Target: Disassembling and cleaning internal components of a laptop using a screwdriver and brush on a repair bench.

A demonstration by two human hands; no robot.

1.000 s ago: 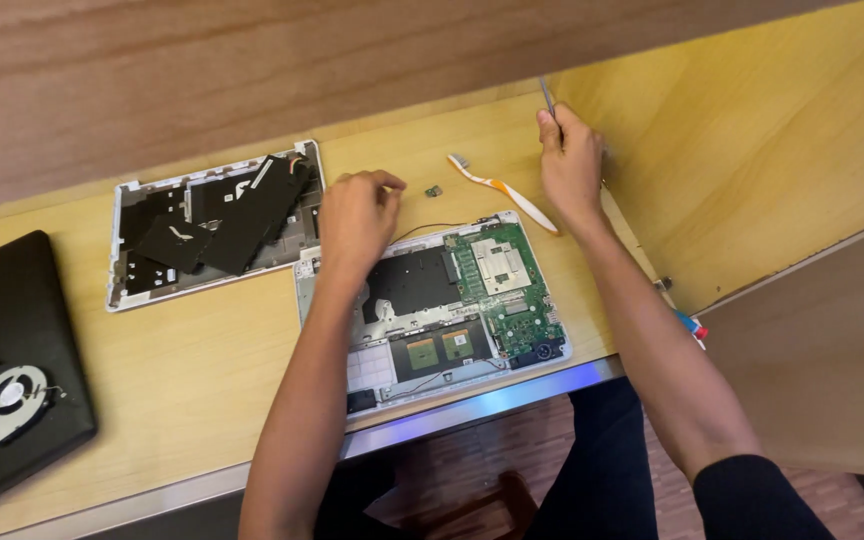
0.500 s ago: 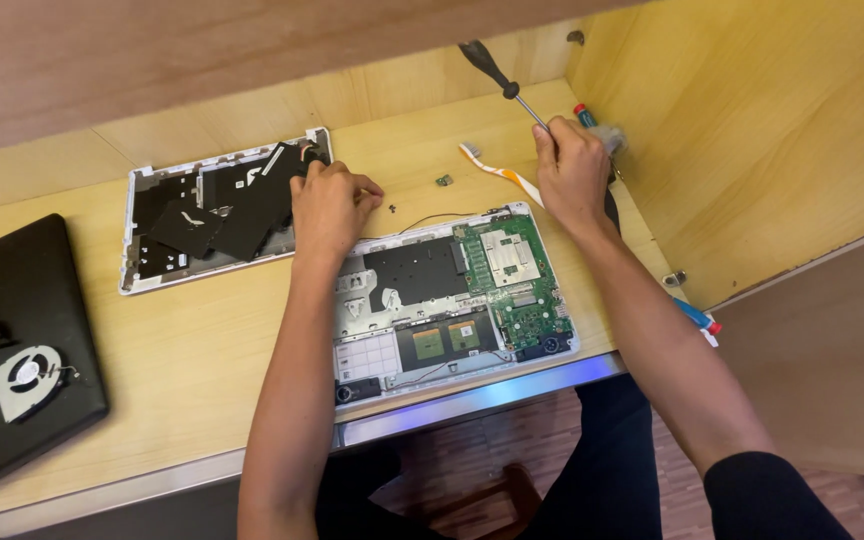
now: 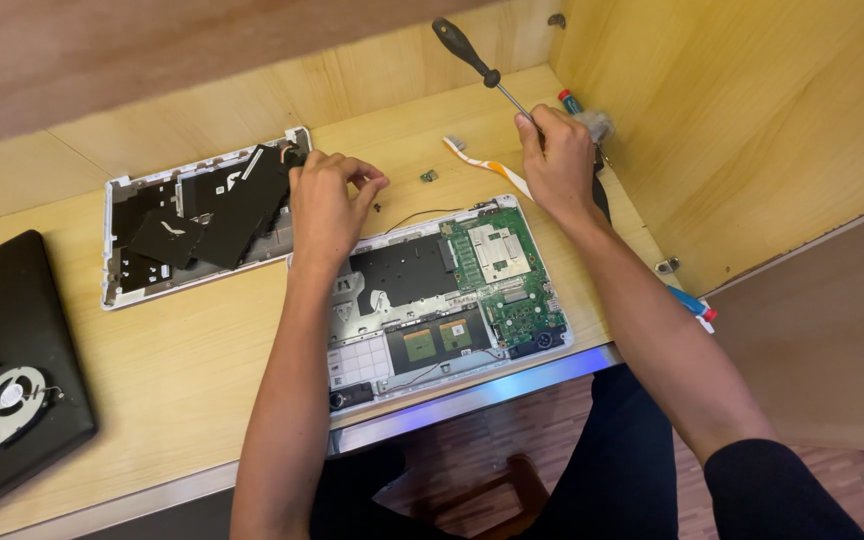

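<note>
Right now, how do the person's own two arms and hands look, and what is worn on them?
Both forearms are bare. The left hand and the right hand wear no gloves, and no ring, watch or bracelet can be seen. On the right arm, a dark sleeve is pushed up near the elbow. The left arm shows no sleeve within the view. No markings are visible.

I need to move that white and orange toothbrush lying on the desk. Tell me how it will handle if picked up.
The white and orange toothbrush looks slim and plastic, so probably light and fairly stiff. It lies flat on the wooden desk, so it seems unlikely to roll or tip. Its thin handle may slip from a loose grip, and the right hand holding the black-handled screwdriver crowds its far end.
</note>
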